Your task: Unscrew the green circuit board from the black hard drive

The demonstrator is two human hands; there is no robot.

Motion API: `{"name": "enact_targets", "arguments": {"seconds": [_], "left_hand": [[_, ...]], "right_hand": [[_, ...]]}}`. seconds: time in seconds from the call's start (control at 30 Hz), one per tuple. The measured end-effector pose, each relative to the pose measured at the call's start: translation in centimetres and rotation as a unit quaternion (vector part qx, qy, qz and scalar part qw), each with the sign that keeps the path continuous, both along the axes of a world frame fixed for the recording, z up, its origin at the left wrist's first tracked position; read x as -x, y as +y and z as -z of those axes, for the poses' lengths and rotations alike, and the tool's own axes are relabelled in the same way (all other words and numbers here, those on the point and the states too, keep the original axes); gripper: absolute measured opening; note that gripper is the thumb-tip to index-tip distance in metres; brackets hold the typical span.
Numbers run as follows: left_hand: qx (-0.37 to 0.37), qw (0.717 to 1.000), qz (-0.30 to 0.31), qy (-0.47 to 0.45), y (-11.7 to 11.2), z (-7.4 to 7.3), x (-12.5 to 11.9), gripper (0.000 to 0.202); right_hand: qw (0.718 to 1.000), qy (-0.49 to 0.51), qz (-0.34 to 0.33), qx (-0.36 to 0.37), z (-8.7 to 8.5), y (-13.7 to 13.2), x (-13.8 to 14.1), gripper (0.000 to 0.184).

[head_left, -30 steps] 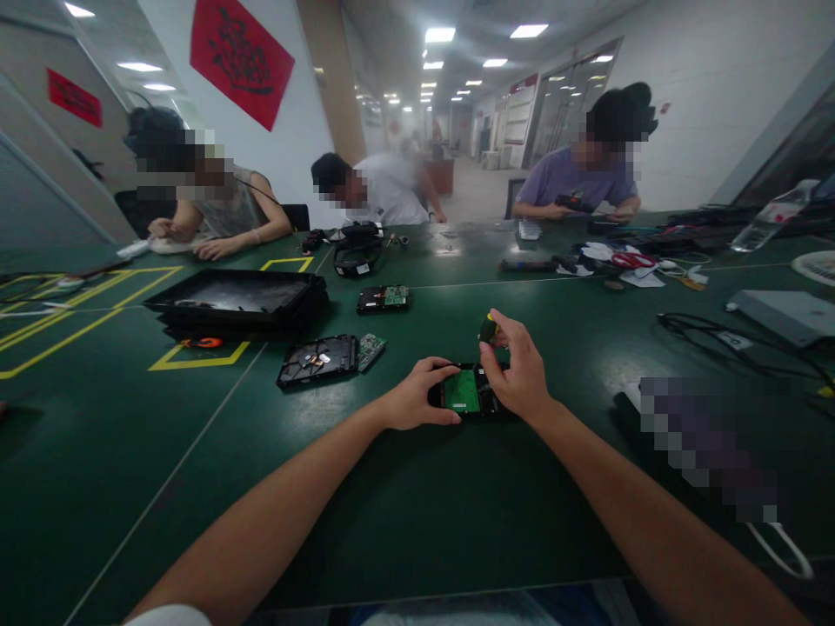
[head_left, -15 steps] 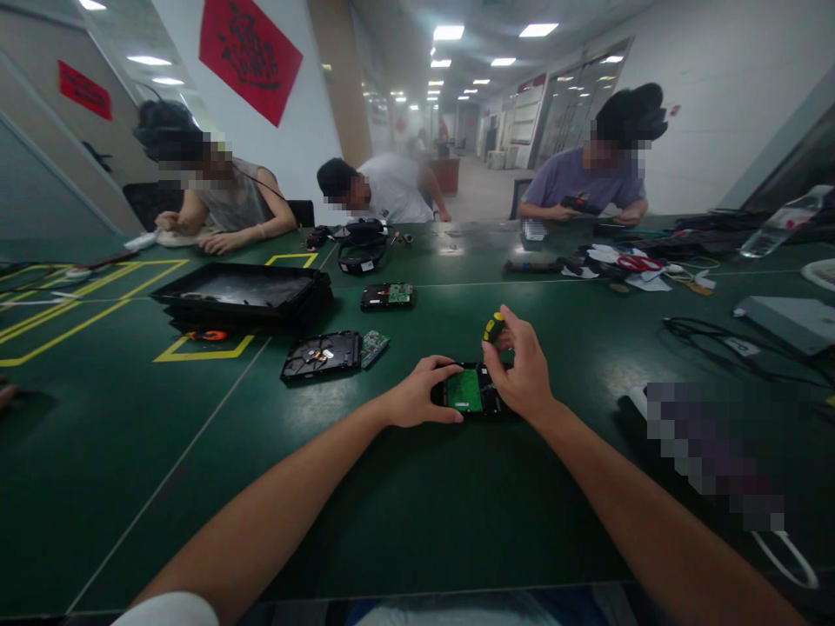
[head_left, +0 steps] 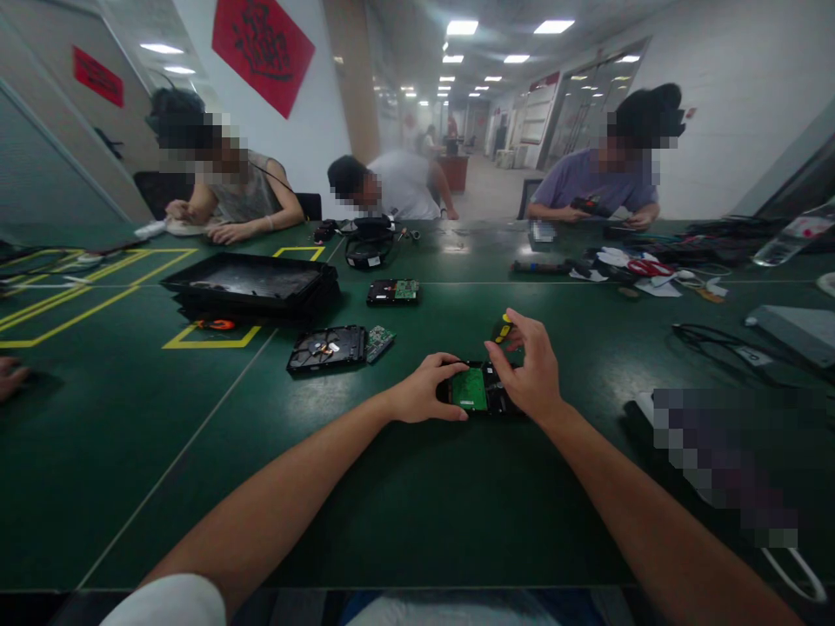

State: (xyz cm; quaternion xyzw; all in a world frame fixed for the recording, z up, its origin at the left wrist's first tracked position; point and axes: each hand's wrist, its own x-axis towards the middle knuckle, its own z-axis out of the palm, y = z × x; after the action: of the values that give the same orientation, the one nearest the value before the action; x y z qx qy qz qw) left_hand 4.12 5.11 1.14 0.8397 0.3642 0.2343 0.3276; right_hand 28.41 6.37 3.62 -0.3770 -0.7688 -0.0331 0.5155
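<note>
A hard drive [head_left: 470, 389] with a green circuit board facing up lies on the green table in front of me. My left hand [head_left: 427, 389] grips its left end, thumb on the near edge and fingers on the far edge. Over its right end, my right hand [head_left: 531, 365] pinches a yellow-and-black screwdriver [head_left: 502, 329] by the handle; the shaft and tip are hidden behind the fingers. To the left sit another hard drive [head_left: 326, 349] and a loose circuit board [head_left: 379, 343] touching or close to its right end. A third hard drive [head_left: 393, 292] is farther back.
Stacked black trays [head_left: 251, 285] stand at the left, with an orange-handled item [head_left: 217, 324] by them. At the right are a grey box [head_left: 792, 335], black cables [head_left: 711, 339] and a blurred-out object [head_left: 724, 469]. Red scissors [head_left: 649, 267] lie farther back. Three people sit across the table.
The view has shifted slightly, so most things appear farther right. The screwdriver handle has turned a little in my right hand. My left hand keeps its grip on the hard drive.
</note>
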Motion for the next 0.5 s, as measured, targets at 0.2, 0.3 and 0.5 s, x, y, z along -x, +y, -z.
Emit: {"name": "enact_targets", "arguments": {"seconds": [0.2, 0.3, 0.5], "left_hand": [[-0.005, 1.000, 0.002, 0.002, 0.05, 0.28, 0.08, 0.092], [-0.013, 1.000, 0.004, 0.003, 0.07, 0.40, 0.06, 0.092], [-0.003, 1.000, 0.002, 0.012, 0.05, 0.37, 0.08, 0.092]], "right_hand": [[1.000, 0.013, -0.009, 0.014, 0.00, -0.12, 0.03, 0.064], [1.000, 0.012, -0.005, 0.002, -0.07, -0.12, -0.01, 0.064], [1.000, 0.010, -0.017, 0.014, -0.24, -0.22, -0.06, 0.062]]}}
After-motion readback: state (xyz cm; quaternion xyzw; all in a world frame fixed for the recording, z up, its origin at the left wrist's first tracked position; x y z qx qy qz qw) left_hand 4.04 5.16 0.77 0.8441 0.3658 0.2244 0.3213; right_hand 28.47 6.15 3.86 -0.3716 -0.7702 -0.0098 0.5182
